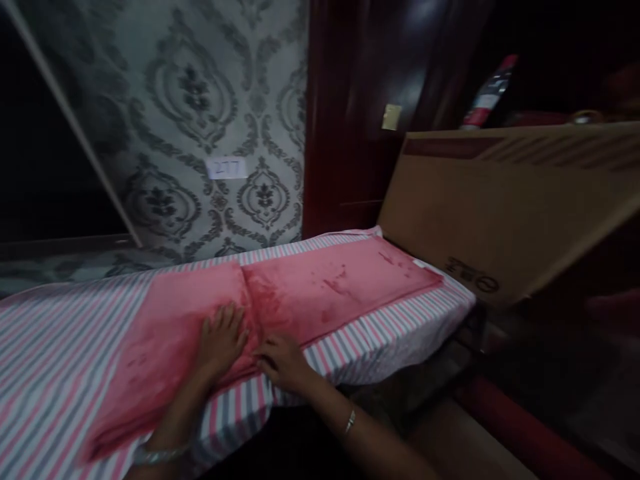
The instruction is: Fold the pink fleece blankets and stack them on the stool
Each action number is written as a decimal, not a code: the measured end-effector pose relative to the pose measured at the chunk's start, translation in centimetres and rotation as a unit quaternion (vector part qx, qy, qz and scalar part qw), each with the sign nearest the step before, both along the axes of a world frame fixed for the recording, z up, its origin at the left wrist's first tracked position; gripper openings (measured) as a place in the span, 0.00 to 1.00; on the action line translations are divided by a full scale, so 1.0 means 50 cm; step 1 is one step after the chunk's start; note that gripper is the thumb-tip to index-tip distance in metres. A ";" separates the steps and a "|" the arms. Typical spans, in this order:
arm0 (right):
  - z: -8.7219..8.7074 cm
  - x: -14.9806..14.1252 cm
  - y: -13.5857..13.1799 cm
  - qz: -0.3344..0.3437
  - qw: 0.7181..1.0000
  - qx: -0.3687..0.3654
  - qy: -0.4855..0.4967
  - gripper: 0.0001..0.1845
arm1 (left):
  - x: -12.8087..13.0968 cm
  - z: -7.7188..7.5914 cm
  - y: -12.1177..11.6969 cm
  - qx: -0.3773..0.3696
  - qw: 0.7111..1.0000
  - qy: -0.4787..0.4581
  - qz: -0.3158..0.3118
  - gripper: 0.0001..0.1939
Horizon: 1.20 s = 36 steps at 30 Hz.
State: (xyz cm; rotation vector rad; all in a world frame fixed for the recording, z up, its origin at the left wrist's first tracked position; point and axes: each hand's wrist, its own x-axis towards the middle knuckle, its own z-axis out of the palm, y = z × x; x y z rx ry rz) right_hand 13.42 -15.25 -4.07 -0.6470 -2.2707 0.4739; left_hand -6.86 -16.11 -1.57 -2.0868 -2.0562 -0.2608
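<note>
A long pink cloth [320, 287] lies spread along a bed covered by a pink, white and grey striped sheet [55, 360]. My left hand [220, 340] rests flat on the pink cloth near its middle fold, fingers stretched out and open. My right hand [283, 360] sits just to its right at the cloth's near edge, fingers curled down onto the fabric; whether it pinches the edge is unclear. Each wrist wears a bracelet.
A large cardboard box [500, 213] leans at the bed's far end. Behind it stands a dark red wooden door [350, 113], and patterned grey wallpaper [190, 107] carries a small label. A red canister [487, 93] shows at top right. Dark floor lies to the right.
</note>
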 end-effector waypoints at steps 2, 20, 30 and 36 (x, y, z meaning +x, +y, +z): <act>0.010 -0.001 0.010 0.007 1.000 -0.022 0.013 0.06 | -0.016 -0.016 0.012 0.021 1.000 0.015 -0.013 0.30; 0.099 -0.207 0.322 -0.091 0.952 -0.279 0.090 0.24 | 0.029 0.015 -0.024 -0.043 0.999 -0.005 0.026 0.30; 0.108 -0.316 0.394 -0.115 0.964 -0.241 -0.011 0.35 | 0.043 0.029 -0.036 -0.072 0.996 -0.048 0.037 0.31; 0.092 -0.308 0.372 -0.202 0.956 -0.189 -0.099 0.31 | 0.044 0.036 -0.039 -0.084 0.993 -0.083 0.022 0.32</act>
